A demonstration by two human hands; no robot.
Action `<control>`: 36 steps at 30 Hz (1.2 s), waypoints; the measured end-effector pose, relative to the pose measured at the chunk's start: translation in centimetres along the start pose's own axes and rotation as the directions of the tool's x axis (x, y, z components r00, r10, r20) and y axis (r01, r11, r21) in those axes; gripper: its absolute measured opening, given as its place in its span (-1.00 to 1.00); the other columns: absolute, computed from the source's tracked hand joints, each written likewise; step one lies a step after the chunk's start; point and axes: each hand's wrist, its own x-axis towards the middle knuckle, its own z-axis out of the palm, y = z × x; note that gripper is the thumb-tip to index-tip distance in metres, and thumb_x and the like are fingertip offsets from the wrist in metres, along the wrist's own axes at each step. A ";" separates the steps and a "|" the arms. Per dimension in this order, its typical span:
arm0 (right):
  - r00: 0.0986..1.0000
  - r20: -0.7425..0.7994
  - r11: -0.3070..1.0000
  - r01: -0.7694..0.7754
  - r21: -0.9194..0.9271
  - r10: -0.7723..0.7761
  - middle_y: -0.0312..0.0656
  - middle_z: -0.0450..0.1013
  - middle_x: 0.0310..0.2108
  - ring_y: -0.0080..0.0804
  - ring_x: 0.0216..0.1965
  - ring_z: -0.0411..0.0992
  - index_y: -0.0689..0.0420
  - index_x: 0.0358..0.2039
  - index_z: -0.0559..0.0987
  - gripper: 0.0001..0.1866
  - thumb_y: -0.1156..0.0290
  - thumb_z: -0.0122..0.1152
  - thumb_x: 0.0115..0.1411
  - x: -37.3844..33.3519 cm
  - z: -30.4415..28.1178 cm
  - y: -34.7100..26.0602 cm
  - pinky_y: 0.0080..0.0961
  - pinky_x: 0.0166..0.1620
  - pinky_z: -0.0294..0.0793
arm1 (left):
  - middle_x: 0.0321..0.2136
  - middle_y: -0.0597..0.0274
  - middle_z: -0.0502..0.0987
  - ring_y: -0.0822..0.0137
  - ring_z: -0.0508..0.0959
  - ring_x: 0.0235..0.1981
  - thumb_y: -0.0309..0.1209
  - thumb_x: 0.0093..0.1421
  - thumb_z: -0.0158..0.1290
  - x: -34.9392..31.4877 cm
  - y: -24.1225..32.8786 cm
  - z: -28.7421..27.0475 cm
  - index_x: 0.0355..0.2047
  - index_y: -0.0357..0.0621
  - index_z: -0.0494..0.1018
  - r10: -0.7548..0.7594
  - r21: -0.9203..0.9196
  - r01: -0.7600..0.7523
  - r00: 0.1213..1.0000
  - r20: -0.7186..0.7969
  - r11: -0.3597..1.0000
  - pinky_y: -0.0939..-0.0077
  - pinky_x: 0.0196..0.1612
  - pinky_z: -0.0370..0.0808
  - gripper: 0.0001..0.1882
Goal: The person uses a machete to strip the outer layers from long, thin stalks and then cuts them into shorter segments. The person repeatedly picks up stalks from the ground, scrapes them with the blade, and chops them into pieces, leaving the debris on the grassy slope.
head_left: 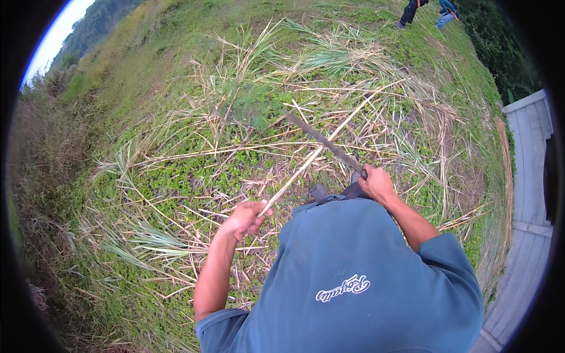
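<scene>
My left hand point(246, 219) is closed round the near end of a long pale dry cane stalk point(294, 176), which slants up and away to the right. In my right hand point(377, 183) is the handle of a machete point(321, 139), its dark blade pointing up and to the left. The blade crosses the stalk around its middle; whether the two touch I cannot tell. The fingers of my right hand wrap the handle, which is mostly hidden.
Cut stalks point(206, 151) and green leaf tops point(329, 56) lie scattered over the grass. A grey board wall point(529, 170) stands at the right, with tall dry stalks point(504, 176) beside it. Two people point(410, 12) are partly visible at the far right.
</scene>
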 end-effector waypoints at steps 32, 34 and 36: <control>0.979 -0.027 0.899 -0.175 0.400 0.202 0.07 0.49 -0.55 -0.05 -0.45 0.49 0.28 -0.49 0.56 -0.62 0.14 0.21 0.00 4.3 0.9 2.6 -0.21 -0.26 0.47 | -0.62 -0.07 0.55 -0.05 0.60 -0.54 -0.21 0.33 -0.11 9.5 9.6 3.6 -0.50 -0.26 0.51 0.909 0.999 0.051 0.415 -0.027 0.006 0.11 -0.44 0.52 -0.59; 0.985 -0.110 0.914 -0.076 0.399 0.130 0.05 0.48 -0.58 -0.09 -0.50 0.46 0.28 -0.51 0.55 -0.66 0.18 0.22 0.00 3.8 -3.0 -0.4 -0.23 -0.31 0.44 | -0.61 -0.05 0.56 -0.03 0.61 -0.53 -0.22 0.33 -0.12 10.6 11.5 4.2 -0.51 -0.25 0.51 0.889 0.998 0.063 0.459 -0.009 -0.023 0.13 -0.44 0.53 -0.60; 0.965 -0.259 0.852 0.109 0.512 0.032 -0.10 0.41 -0.66 -0.35 -0.59 0.35 0.26 -0.55 0.50 -0.70 0.24 0.23 0.04 2.4 -10.1 -5.9 -0.35 -0.43 0.34 | -0.61 -0.04 0.56 -0.01 0.61 -0.53 -0.23 0.33 -0.12 11.0 13.4 4.9 -0.51 -0.23 0.52 0.886 0.996 0.084 0.463 -0.002 -0.042 0.15 -0.44 0.54 -0.60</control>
